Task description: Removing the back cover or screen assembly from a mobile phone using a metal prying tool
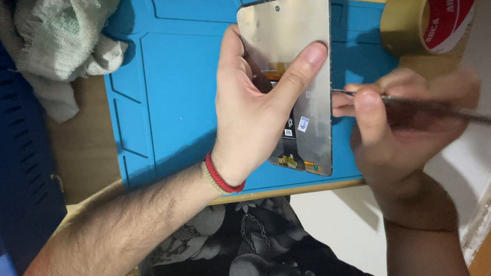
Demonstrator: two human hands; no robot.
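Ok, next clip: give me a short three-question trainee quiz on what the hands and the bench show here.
1. True or false: the left hand grips the phone screen panel with its thumb across the metal back.
2. Which does the right hand hold?
A. a roll of tape
B. a thin metal tool
C. a cloth
3. Fill in: the panel is held above a ____ work mat.

Key
1. True; the thumb lies across the back.
2. B. The tool's tip is at the panel's right edge. The tape roll sits at the far right, the cloth at the mat's left corner.
3. Blue.
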